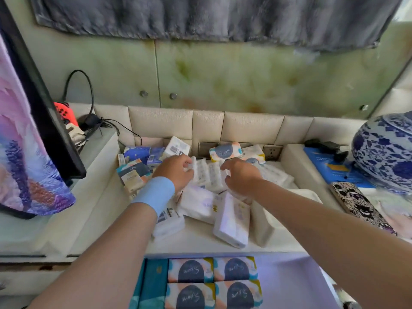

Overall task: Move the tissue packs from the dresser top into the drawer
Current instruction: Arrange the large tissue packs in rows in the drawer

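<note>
Head view, single frame: both forearms reach forward over the open drawer (289,282) to a loose heap of tissue packs (200,206) that lies on the dresser top (196,244), between a padded back panel and the front edge. The left hand (176,172), above a blue wristband (153,195), has its fingers curled onto the left end of a row of white packs (209,175) in the middle of the heap. The right hand (240,177) meets the same row from the other side, thumb held apart from fingers that bend down into the packs; motion blur hides whether they have closed on anything. Four patterned packs (214,282) already sit flat in two rows in the drawer, beside teal ones, with bare floor to their right, so the task is judged partly done and most packs remain above. Likely faults from here: a row squeezed only from its two ends may buckle and shed its smooth-wrapped middle packs on the way down. A long pack (231,221) lying near the front edge could be nudged off by a wrist and land askew on the tidy rows. The right forearm passes near a patterned phone (361,208) and a blue-and-white vase (385,152), which a wide swing could strike.
</note>
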The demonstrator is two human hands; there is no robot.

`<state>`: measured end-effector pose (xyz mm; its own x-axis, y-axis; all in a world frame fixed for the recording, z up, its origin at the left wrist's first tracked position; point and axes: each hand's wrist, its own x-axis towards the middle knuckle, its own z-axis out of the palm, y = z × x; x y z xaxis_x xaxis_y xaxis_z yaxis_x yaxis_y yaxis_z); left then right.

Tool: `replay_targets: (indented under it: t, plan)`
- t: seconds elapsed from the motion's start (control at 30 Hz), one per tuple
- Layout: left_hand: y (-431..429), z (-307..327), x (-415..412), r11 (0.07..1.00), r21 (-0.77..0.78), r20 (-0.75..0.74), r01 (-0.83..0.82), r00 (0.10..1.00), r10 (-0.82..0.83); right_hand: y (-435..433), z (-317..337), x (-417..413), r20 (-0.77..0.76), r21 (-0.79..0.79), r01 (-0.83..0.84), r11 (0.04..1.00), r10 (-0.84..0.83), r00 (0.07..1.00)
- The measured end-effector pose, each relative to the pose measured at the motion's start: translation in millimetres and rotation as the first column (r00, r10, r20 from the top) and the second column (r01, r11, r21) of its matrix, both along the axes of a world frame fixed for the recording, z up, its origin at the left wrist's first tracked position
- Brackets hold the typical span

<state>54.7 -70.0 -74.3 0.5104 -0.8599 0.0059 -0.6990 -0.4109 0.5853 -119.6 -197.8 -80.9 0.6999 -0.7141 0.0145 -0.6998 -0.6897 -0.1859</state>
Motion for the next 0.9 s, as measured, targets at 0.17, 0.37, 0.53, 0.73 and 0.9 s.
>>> replay_targets:
  t: [0.17, 0.37, 0.53, 0.73, 0.9]
  plan:
    - [-47.1, -20.1, 36.5, 0.993, -0.032, 0.240, -0.116, 0.963, 0.121, -62.1, -9.4, 40.2, -0.119, -0.189, 0.053, 0.981, -0.077, 0.990]
    - [-73.8, -46.3, 86.1, 0.942, 0.113, 0.220, -0.315, 0.933, 0.286, -109.7, -30.7, 76.1, -0.258, -0.422, -0.012, 0.907, -0.108, 0.960]
    - [-86.3, -57.0, 99.1, 0.905, 0.205, 0.235, -0.374, 0.916, 0.325, -120.8, -36.9, 92.1, -0.297, -0.573, -0.060, 0.818, -0.138, 0.945]
    - [-86.8, -49.3, 88.5, 0.925, 0.010, 0.044, -0.379, 0.925, 0.378, -106.4, -26.9, 82.1, -0.093, -0.536, 0.008, 0.844, -0.069, 0.993]
    - [-77.4, -35.7, 61.4, 0.939, -0.274, -0.209, -0.208, 0.966, 0.153, -76.0, -6.5, 63.2, 0.058, -0.447, 0.069, 0.892, -0.048, 0.997]
